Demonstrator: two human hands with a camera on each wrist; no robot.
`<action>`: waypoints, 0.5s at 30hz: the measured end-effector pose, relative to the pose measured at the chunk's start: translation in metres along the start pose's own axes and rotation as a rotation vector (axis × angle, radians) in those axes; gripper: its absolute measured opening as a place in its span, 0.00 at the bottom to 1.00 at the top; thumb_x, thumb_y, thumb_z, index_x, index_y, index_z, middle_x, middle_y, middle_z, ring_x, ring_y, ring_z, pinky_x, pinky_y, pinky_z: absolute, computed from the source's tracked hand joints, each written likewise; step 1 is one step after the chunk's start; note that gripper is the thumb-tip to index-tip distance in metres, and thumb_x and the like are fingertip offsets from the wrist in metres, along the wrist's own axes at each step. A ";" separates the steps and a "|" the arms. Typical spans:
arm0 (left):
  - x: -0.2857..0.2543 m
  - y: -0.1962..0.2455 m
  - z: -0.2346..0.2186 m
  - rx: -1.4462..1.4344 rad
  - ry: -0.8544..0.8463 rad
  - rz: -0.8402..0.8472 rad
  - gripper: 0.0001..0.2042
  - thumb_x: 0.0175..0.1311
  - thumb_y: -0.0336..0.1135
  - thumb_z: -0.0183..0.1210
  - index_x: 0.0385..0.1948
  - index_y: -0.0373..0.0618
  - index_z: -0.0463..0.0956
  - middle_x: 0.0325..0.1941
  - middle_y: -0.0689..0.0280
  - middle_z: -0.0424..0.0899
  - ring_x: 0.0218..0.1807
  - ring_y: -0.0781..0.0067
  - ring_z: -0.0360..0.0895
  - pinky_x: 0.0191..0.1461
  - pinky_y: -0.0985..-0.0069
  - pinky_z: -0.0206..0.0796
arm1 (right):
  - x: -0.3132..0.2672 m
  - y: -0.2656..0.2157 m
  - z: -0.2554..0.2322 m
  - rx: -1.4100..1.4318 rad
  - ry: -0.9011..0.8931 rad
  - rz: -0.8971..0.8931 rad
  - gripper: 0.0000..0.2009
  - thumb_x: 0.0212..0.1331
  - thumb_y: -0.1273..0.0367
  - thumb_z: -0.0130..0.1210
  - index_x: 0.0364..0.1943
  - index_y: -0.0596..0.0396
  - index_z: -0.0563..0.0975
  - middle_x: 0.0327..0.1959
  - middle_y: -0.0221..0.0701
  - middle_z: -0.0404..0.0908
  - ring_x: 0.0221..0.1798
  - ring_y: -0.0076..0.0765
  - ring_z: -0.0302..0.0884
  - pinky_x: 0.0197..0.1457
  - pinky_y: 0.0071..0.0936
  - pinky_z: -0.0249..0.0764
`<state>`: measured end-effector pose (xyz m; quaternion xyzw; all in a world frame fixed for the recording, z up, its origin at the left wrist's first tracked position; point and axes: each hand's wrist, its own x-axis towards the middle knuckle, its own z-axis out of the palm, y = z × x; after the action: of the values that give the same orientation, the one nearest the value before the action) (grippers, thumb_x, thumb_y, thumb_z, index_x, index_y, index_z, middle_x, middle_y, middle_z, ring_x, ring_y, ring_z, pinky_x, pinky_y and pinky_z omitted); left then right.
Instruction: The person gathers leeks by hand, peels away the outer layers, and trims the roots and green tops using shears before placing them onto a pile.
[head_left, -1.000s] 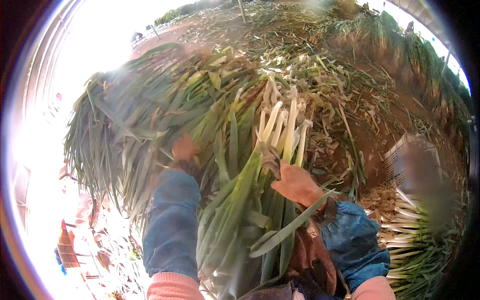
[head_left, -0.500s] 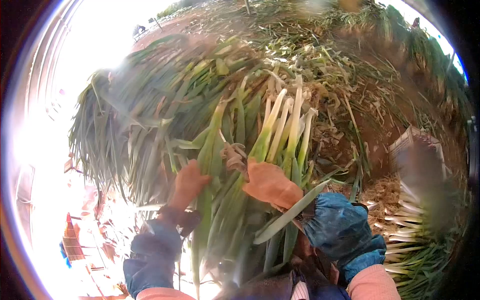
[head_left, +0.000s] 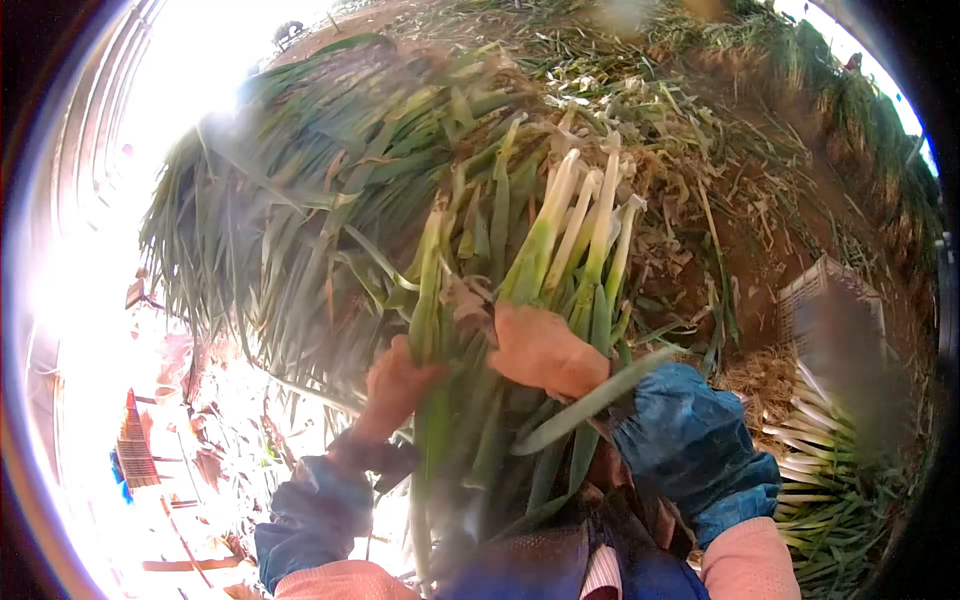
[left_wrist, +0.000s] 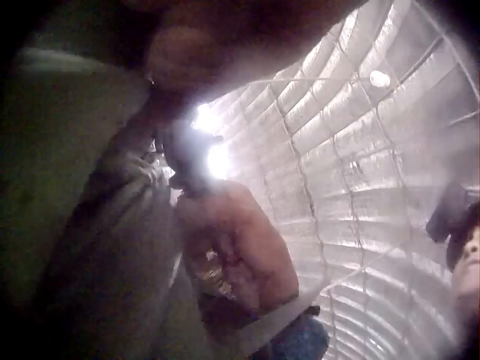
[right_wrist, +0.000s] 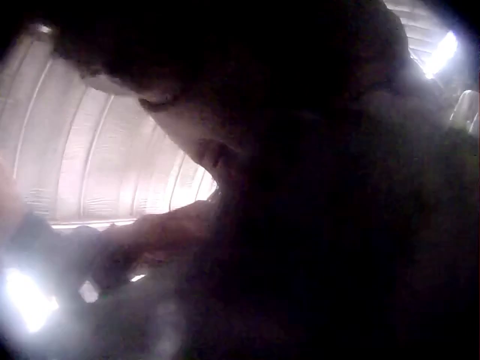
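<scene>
We see the bundle of leeks [head_left: 520, 330] running lengthwise away from us, white shanks pointing up-frame toward the soil, green blades trailing back to our lap. Our right hand [head_left: 545, 350] wraps the stalks mid-length, nearer the white ends. Our left hand [head_left: 400, 385], just beside it, closes round a single green stalk [head_left: 428, 300] at the bundle's left edge.

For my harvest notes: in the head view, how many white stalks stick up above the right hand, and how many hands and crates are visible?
White stalks above the right hand: 4
Hands, with the left hand: 2
Crate: 1
Total: 7
</scene>
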<state>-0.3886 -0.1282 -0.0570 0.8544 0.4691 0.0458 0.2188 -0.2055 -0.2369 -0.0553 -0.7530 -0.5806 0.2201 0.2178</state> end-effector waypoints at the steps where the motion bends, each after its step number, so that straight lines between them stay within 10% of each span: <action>1: 0.000 -0.003 -0.001 -0.017 -0.044 0.018 0.20 0.47 0.43 0.62 0.37 0.40 0.70 0.34 0.53 0.78 0.40 0.52 0.75 0.43 0.62 0.66 | 0.011 0.005 0.006 0.021 0.039 0.007 0.17 0.46 0.67 0.53 0.36 0.68 0.70 0.31 0.51 0.78 0.35 0.58 0.78 0.41 0.46 0.75; 3: 0.005 -0.014 -0.002 -0.050 -0.134 0.060 0.19 0.49 0.47 0.60 0.35 0.42 0.69 0.38 0.53 0.77 0.44 0.51 0.74 0.46 0.62 0.64 | 0.021 0.010 0.003 0.030 0.085 0.014 0.15 0.46 0.67 0.52 0.34 0.67 0.71 0.32 0.51 0.78 0.36 0.58 0.78 0.41 0.46 0.74; 6: 0.073 -0.088 0.016 0.338 -0.191 0.713 0.13 0.50 0.36 0.59 0.36 0.40 0.74 0.32 0.52 0.78 0.38 0.52 0.76 0.40 0.61 0.67 | 0.022 0.005 -0.009 0.046 0.055 0.045 0.15 0.46 0.66 0.52 0.34 0.65 0.71 0.31 0.51 0.78 0.37 0.59 0.77 0.42 0.47 0.73; 8: 0.121 -0.107 0.028 0.405 0.054 0.998 0.10 0.50 0.34 0.58 0.33 0.40 0.75 0.31 0.52 0.78 0.38 0.53 0.76 0.40 0.62 0.68 | 0.018 0.005 -0.014 0.115 -0.026 0.114 0.18 0.45 0.65 0.54 0.36 0.65 0.69 0.31 0.52 0.77 0.39 0.61 0.74 0.44 0.48 0.69; 10: 0.165 -0.092 0.038 0.679 -0.036 1.011 0.09 0.49 0.32 0.58 0.31 0.39 0.76 0.29 0.53 0.77 0.36 0.54 0.76 0.38 0.60 0.67 | 0.012 0.009 -0.008 0.063 0.052 0.084 0.16 0.47 0.66 0.52 0.36 0.66 0.71 0.30 0.51 0.77 0.36 0.58 0.76 0.41 0.47 0.72; 13: 0.184 -0.040 0.047 -0.163 -0.104 0.106 0.08 0.49 0.30 0.57 0.29 0.36 0.76 0.27 0.53 0.76 0.38 0.53 0.74 0.41 0.59 0.64 | 0.004 0.003 -0.019 0.065 0.004 0.114 0.18 0.47 0.66 0.52 0.38 0.69 0.70 0.30 0.51 0.78 0.35 0.58 0.77 0.39 0.46 0.73; 15: 0.171 -0.038 0.042 -0.156 -0.045 0.261 0.11 0.51 0.32 0.58 0.33 0.34 0.75 0.29 0.52 0.76 0.38 0.51 0.73 0.42 0.59 0.63 | 0.000 0.002 -0.020 0.057 -0.034 0.112 0.20 0.47 0.66 0.52 0.40 0.70 0.69 0.30 0.51 0.78 0.35 0.58 0.77 0.39 0.46 0.73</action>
<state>-0.3114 0.0157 -0.1318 0.8895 0.3439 0.0911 0.2869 -0.1925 -0.2393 -0.0401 -0.7740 -0.5346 0.2613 0.2165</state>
